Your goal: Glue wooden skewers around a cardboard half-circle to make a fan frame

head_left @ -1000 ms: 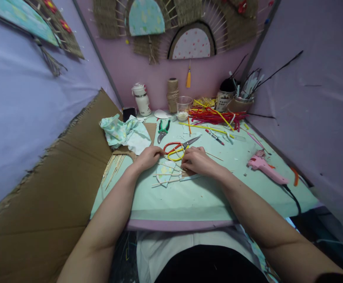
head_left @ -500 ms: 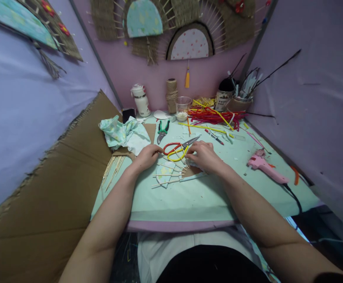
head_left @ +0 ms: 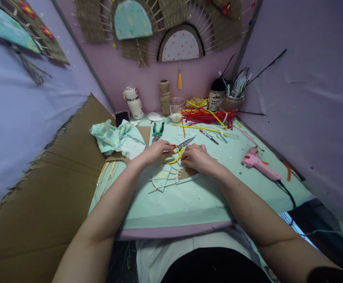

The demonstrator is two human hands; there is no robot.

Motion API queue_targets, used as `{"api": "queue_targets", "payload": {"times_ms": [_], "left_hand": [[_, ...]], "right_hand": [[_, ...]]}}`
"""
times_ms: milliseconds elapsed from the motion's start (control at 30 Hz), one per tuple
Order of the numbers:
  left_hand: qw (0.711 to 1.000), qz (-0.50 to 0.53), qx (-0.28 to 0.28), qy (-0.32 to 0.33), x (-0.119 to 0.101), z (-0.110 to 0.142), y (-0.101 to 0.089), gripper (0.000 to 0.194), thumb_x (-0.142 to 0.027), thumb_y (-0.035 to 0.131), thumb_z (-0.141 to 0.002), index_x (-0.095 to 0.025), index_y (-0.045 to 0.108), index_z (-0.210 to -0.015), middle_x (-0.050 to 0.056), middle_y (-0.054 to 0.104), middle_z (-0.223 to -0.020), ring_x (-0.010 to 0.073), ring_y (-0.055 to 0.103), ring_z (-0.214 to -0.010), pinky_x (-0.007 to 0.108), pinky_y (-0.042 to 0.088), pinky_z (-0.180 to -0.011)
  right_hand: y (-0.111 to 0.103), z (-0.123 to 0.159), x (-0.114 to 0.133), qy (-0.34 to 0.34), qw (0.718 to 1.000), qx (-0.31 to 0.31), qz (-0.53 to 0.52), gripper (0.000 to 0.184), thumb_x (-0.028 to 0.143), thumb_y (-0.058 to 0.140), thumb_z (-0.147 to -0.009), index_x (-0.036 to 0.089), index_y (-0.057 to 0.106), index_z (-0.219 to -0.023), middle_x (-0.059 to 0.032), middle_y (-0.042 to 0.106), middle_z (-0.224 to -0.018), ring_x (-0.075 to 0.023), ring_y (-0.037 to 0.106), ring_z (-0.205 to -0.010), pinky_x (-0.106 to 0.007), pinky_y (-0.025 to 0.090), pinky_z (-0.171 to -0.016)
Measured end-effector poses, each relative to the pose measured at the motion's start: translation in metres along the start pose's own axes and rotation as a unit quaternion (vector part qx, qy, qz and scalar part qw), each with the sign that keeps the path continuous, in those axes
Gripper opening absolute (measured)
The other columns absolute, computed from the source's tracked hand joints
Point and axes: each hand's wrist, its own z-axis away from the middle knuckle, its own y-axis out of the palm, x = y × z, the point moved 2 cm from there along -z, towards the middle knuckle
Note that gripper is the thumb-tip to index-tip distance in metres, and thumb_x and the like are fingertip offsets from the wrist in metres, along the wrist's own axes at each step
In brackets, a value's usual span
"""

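Observation:
My left hand (head_left: 156, 151) lies curled over the red handle of the scissors (head_left: 185, 142), whose blade points up and to the right. My right hand (head_left: 196, 157) rests just right of the yellow loop (head_left: 173, 159), fingers bent down onto the table; what they press or pinch is hidden. In front of both hands lies a small fan piece (head_left: 162, 177) of pale patterned paper with thin bamboo sticks fanning out. A brown cardboard scrap (head_left: 189, 173) sits partly under my right wrist. All of this is on the mint-green table (head_left: 189, 200).
A pink glue gun (head_left: 258, 165) with its cable lies at right. Green pliers (head_left: 158, 131), crumpled cloth (head_left: 115, 137) and loose bamboo sticks (head_left: 106, 177) are at left. Red and yellow strips (head_left: 209, 115), a cup (head_left: 176, 109), twine (head_left: 164, 92) and a bottle (head_left: 132, 103) line the back. Cardboard (head_left: 56, 188) leans at left.
My left hand has slid right, onto the red scissor handle. My right hand moved up from the fan piece to beside the yellow loop. The view shifted slightly.

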Motion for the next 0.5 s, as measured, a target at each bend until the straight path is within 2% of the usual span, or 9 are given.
{"api": "queue_targets", "payload": {"times_ms": [200,500], "left_hand": [[1.000,0.007,0.004,0.016,-0.002,-0.006,0.016,0.020,-0.018,0.057,-0.088,-0.022,0.077,-0.092,0.007,0.072,-0.101,0.0218,0.061,-0.100,0.032,0.044,-0.093],[0.999,0.005,0.005,0.038,-0.003,-0.008,0.021,0.020,-0.017,0.056,-0.087,-0.021,0.074,-0.081,0.006,0.070,-0.089,0.0204,0.060,-0.092,0.030,0.043,-0.087]], "right_hand": [[0.006,0.000,0.001,-0.027,1.000,0.013,0.004,0.016,0.018,0.061,-0.083,0.023,0.075,-0.080,-0.0047,0.067,-0.098,-0.0224,0.053,-0.102,-0.036,0.025,-0.085],[0.007,0.000,0.002,-0.027,0.999,0.019,0.009,0.016,0.016,0.060,-0.084,0.023,0.074,-0.079,-0.0050,0.067,-0.098,-0.0227,0.054,-0.102,-0.036,0.025,-0.084]]}}
